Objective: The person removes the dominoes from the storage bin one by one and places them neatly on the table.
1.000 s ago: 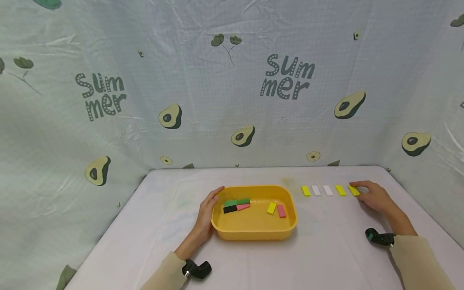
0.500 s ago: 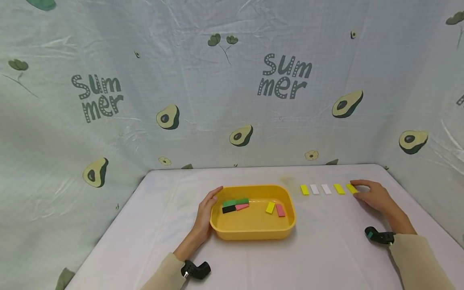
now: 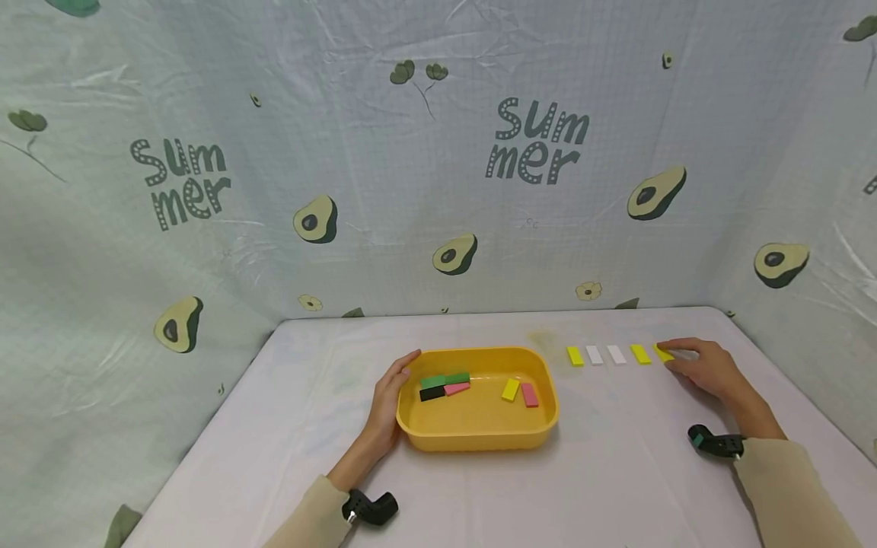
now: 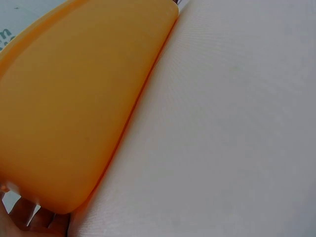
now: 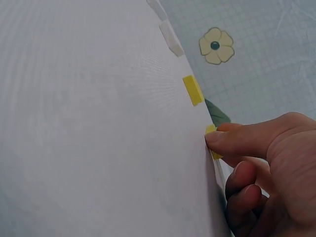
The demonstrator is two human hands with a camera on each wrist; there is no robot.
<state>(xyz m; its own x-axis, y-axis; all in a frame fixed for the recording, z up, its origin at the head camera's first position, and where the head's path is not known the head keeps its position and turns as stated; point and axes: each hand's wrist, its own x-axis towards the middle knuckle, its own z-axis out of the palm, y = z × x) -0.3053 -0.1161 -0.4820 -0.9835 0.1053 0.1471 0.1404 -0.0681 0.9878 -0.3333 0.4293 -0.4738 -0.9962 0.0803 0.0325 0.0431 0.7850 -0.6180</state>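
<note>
My left hand (image 3: 385, 407) holds the left end of a yellow plastic tray (image 3: 479, 442), its fingers along the outer wall and up at the rim. In the left wrist view, fingertips (image 4: 42, 219) show at the end of the tray. My right hand (image 3: 706, 369) pinches a small yellow block (image 5: 211, 129) between thumb and finger, low at the tabletop. That block is the rightmost of a row: beside it lie another yellow block (image 3: 640, 355), two white blocks (image 3: 617, 355) and a yellow block (image 3: 575, 356) at the left end.
Inside the tray lie two green blocks (image 3: 457, 378), a black block (image 3: 432, 393), pink blocks (image 3: 530, 395) and a yellow block (image 3: 510, 390). A patterned curtain (image 3: 384, 274) rises behind the white-covered table (image 3: 589, 487). The row lies near the far table edge.
My right hand has shifted its yellow block slightly left, closer to the neighbouring yellow one, and its fingers now cover more of it. The left hand and tray stay in place.
</note>
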